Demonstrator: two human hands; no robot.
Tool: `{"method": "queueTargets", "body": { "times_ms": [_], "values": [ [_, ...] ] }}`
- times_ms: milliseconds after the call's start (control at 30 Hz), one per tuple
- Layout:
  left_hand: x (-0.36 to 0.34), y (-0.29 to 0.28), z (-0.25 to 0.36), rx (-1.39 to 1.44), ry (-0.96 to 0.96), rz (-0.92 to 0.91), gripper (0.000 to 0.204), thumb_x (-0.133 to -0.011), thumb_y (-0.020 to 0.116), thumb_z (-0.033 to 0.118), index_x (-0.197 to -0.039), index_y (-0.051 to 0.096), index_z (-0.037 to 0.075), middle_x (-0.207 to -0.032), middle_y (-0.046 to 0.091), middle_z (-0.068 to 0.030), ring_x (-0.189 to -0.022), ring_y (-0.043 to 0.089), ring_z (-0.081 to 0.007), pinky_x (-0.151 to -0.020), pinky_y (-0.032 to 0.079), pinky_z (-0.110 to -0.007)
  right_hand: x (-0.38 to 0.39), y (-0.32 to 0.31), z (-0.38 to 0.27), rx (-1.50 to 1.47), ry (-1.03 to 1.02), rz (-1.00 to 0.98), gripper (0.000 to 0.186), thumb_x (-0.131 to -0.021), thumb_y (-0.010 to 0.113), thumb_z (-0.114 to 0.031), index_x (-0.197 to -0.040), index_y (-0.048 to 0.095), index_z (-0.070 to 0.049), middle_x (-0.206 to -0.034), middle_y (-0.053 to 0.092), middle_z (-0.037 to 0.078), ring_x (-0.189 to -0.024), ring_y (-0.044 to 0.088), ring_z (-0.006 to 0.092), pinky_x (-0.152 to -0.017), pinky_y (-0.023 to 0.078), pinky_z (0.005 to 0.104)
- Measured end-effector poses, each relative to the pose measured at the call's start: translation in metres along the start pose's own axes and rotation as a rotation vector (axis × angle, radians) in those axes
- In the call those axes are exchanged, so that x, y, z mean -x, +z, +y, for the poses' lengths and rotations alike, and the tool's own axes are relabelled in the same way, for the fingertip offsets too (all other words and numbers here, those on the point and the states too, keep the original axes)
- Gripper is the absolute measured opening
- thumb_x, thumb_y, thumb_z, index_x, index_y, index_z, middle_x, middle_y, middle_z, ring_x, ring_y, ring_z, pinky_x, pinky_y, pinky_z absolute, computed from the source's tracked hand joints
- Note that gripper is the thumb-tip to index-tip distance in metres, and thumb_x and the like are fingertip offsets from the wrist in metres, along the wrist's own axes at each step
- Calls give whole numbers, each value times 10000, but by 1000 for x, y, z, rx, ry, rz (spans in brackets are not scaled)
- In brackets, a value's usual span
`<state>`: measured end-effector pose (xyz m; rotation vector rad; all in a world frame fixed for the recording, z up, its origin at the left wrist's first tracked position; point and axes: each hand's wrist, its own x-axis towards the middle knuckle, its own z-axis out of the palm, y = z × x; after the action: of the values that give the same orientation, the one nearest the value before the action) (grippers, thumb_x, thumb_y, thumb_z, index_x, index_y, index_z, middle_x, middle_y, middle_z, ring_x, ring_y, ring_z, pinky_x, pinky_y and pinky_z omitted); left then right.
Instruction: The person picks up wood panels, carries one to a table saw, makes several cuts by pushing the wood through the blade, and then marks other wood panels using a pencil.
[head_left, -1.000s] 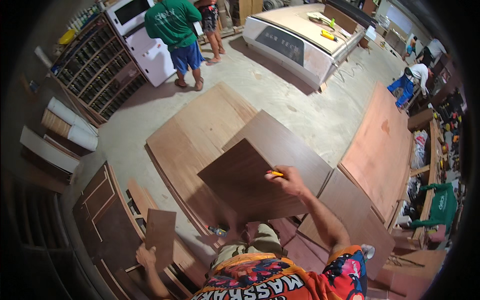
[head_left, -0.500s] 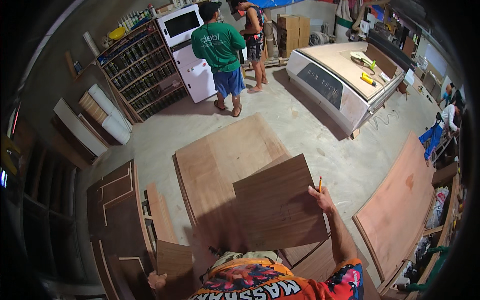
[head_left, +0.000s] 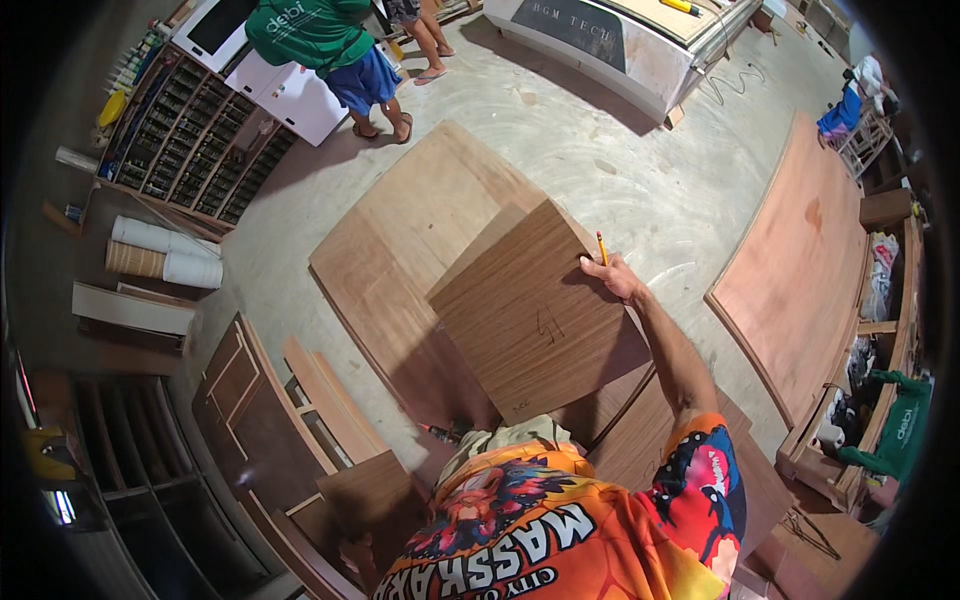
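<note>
My right hand [head_left: 616, 277] grips the upper right edge of a brown wood-grain panel [head_left: 530, 310], which has pencil-like marks on its face. A yellow pencil [head_left: 602, 248] sticks up from the same hand. The panel is tilted in front of my body, above a large pale plywood sheet [head_left: 400, 230]. At the lower left, in shadow, my left hand [head_left: 357, 552] is closed at the edge of a smaller wood panel [head_left: 375, 495]; its fingers are only dimly visible. More wood-grain boards [head_left: 640, 430] lie beneath my right arm.
Framed dark boards [head_left: 265, 410] and narrow planks [head_left: 325, 400] lie on the left. A large reddish plywood sheet [head_left: 790, 270] leans at the right, beside a wooden bin [head_left: 855, 400] of odds and ends. Ahead stand a person in green [head_left: 310, 35], another person's legs and a white machine [head_left: 600, 50].
My view has turned down and to the right, so the people and machine sit higher. The right-hand panel is tilted more, its marks clearer. Both hands keep their panels.
</note>
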<state>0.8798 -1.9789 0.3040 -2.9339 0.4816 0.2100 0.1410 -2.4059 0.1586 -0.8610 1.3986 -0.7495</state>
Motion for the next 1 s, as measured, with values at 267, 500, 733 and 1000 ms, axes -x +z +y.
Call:
{"method": "queueTargets", "body": {
  "times_ms": [267,500,733,1000],
  "values": [
    [24,-19,31,8,8,-41,572,-703,907,266,-1225,730,113,-1057,761,-167,-997,726,-372,-836,554,-508,-32,2,26,242,-43,262,621,-857,742,-656,-790,729,-39,-636,612,68,-640,591,207,-613,459,402],
    [7,4,59,11,225,-74,536,-714,898,261,-1199,738,102,-1033,764,-174,-971,730,-382,-823,553,-509,-26,14,16,896,46,420,682,-964,510,-704,-1033,765,-74,-923,742,197,-887,719,392,-755,558,495],
    [-37,25,92,60,449,-131,500,-725,890,257,-1173,746,90,-1010,767,-181,-945,733,-392,-810,552,-509,-12,41,-20,932,-153,838,423,-1003,563,-444,-895,679,-52,-882,720,173,-822,718,385,-686,566,501],
    [-100,17,131,169,702,-214,460,-738,879,252,-1144,755,76,-983,770,-189,-915,738,-404,-795,551,-509,79,161,-8,-118,-221,957,400,-1058,584,-356,-1024,744,9,-833,729,117,-715,697,193,-618,541,355]
  ]
}}
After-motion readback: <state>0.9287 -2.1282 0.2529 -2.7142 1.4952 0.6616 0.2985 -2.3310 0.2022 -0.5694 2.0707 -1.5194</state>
